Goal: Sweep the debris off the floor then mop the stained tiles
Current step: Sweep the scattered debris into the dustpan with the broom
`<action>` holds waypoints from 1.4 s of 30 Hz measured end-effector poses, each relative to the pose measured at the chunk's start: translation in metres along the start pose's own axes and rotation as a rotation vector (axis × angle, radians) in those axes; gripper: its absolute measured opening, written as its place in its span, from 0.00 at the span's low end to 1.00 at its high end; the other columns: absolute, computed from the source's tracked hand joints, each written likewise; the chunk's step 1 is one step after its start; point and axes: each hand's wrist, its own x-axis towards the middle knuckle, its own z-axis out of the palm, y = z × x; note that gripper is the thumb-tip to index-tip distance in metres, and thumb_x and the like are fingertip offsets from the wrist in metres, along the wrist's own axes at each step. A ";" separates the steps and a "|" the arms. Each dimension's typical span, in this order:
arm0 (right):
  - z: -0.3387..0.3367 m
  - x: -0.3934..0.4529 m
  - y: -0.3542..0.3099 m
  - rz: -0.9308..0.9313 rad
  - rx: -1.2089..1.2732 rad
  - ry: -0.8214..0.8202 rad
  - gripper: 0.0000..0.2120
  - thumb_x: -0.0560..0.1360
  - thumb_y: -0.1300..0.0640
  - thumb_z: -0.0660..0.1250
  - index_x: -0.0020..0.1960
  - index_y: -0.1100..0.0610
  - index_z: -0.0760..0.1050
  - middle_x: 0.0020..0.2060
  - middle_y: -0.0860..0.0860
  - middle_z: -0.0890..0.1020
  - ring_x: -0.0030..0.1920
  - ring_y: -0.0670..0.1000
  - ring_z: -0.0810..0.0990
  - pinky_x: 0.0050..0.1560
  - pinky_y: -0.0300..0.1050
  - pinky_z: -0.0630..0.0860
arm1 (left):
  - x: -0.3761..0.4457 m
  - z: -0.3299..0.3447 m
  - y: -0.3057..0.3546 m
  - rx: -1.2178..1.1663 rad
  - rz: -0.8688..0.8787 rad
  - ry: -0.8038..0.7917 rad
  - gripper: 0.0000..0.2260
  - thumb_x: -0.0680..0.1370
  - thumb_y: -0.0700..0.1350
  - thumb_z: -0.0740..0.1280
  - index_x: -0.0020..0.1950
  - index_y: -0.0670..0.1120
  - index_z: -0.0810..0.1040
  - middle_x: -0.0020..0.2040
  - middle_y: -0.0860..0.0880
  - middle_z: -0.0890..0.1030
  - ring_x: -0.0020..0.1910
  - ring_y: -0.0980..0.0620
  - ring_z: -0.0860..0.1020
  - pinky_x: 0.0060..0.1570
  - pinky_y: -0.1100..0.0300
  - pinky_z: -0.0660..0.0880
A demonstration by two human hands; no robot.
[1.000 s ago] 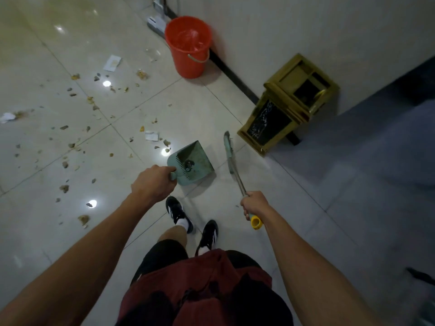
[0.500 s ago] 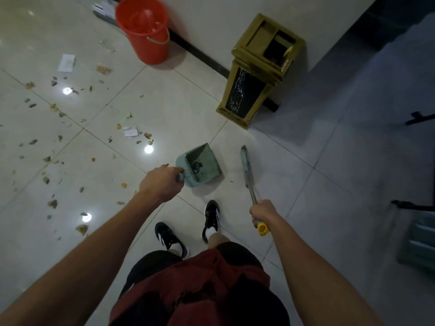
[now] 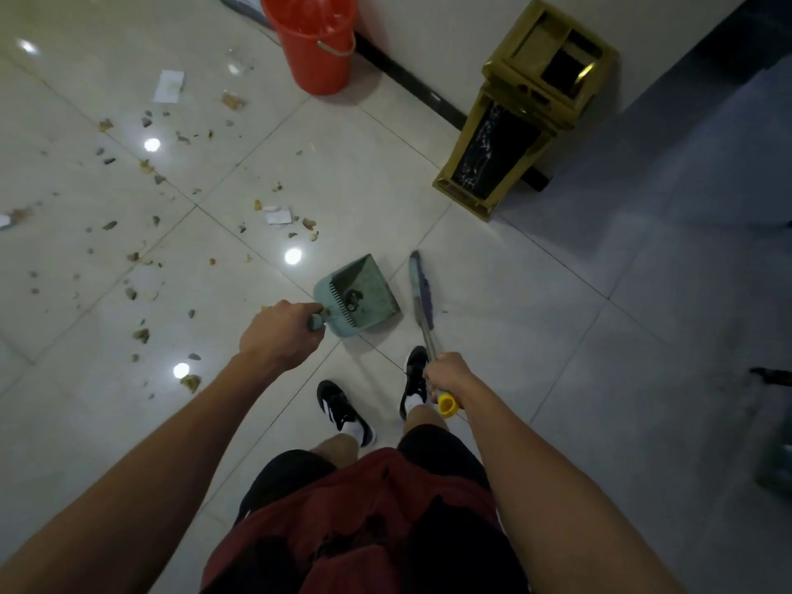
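Observation:
My left hand (image 3: 279, 335) grips the handle of a teal dustpan (image 3: 359, 293) hanging just above the glossy tiles in front of my feet. My right hand (image 3: 448, 376) is closed around the metal shaft of a broom (image 3: 421, 290), whose yellow handle end sticks out below my fist; its teal head with dark bristles points away, right of the dustpan. Debris (image 3: 141, 255) of brown crumbs and leaf bits lies scattered over the tiles to the left. Paper scraps (image 3: 277, 215) lie among it, another scrap (image 3: 169, 85) farther back.
A red bucket (image 3: 317, 49) stands at the wall, top centre, with a mop base (image 3: 240, 2) behind it. A gold and black bin (image 3: 520, 109) stands against the wall at the right. My black shoes (image 3: 343, 411) are below the dustpan. Grey floor spreads to the right.
The view has swung back left and nearer the bucket and bin. My feet have stepped, right shoe now forward. Both hands keep their grips on dustpan and broom.

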 end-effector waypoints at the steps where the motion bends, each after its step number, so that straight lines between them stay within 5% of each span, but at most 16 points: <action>1: 0.008 0.000 -0.008 -0.013 -0.034 -0.008 0.16 0.70 0.67 0.64 0.57 0.68 0.76 0.38 0.63 0.81 0.32 0.57 0.79 0.31 0.47 0.77 | -0.005 -0.002 -0.012 -0.011 -0.026 0.007 0.12 0.81 0.53 0.63 0.62 0.56 0.80 0.40 0.51 0.78 0.38 0.49 0.78 0.38 0.55 0.78; 10: 0.082 -0.016 -0.099 -0.117 -0.152 -0.126 0.05 0.73 0.70 0.62 0.48 0.67 0.74 0.26 0.60 0.76 0.19 0.53 0.73 0.27 0.43 0.73 | -0.044 -0.014 -0.102 -0.102 -0.244 0.070 0.12 0.81 0.52 0.63 0.63 0.53 0.80 0.41 0.50 0.79 0.36 0.51 0.76 0.35 0.58 0.75; 17: 0.120 -0.020 -0.141 -0.157 -0.135 -0.206 0.25 0.74 0.71 0.60 0.71 0.62 0.71 0.29 0.57 0.73 0.23 0.50 0.69 0.25 0.39 0.68 | -0.065 -0.023 -0.146 -0.149 -0.375 0.115 0.12 0.80 0.52 0.64 0.61 0.54 0.81 0.44 0.47 0.82 0.39 0.46 0.80 0.42 0.51 0.82; 22: 0.121 -0.034 -0.149 -0.221 -0.165 -0.179 0.29 0.77 0.71 0.59 0.76 0.58 0.66 0.31 0.57 0.74 0.24 0.50 0.69 0.25 0.40 0.68 | -0.058 -0.027 -0.148 -0.121 -0.354 0.113 0.12 0.80 0.51 0.64 0.60 0.52 0.82 0.46 0.47 0.83 0.39 0.47 0.81 0.42 0.51 0.82; 29: 0.069 -0.034 -0.116 -0.237 -0.130 -0.046 0.23 0.76 0.71 0.60 0.71 0.62 0.71 0.36 0.60 0.76 0.27 0.52 0.73 0.26 0.41 0.71 | -0.037 -0.030 -0.113 -0.106 -0.249 0.103 0.13 0.80 0.51 0.64 0.63 0.53 0.81 0.47 0.48 0.84 0.39 0.48 0.81 0.43 0.51 0.82; 33: 0.020 -0.024 -0.081 -0.190 -0.102 0.033 0.29 0.74 0.71 0.59 0.75 0.60 0.68 0.43 0.60 0.78 0.26 0.53 0.75 0.24 0.40 0.72 | -0.025 -0.027 -0.066 -0.071 -0.179 0.101 0.11 0.79 0.52 0.63 0.59 0.54 0.81 0.42 0.49 0.81 0.37 0.47 0.80 0.41 0.50 0.82; 38: -0.042 -0.017 -0.020 -0.117 -0.049 0.106 0.27 0.72 0.68 0.60 0.72 0.60 0.71 0.40 0.61 0.79 0.26 0.55 0.77 0.27 0.42 0.74 | -0.013 -0.013 0.009 -0.024 -0.073 0.071 0.12 0.80 0.52 0.62 0.61 0.54 0.80 0.44 0.48 0.81 0.39 0.46 0.79 0.40 0.53 0.80; 42: -0.081 -0.017 0.037 -0.069 -0.014 0.175 0.29 0.70 0.64 0.61 0.71 0.61 0.71 0.55 0.62 0.81 0.45 0.61 0.84 0.42 0.52 0.83 | -0.005 0.003 0.063 0.024 -0.010 0.034 0.11 0.81 0.52 0.62 0.59 0.54 0.81 0.41 0.49 0.80 0.38 0.48 0.79 0.38 0.54 0.78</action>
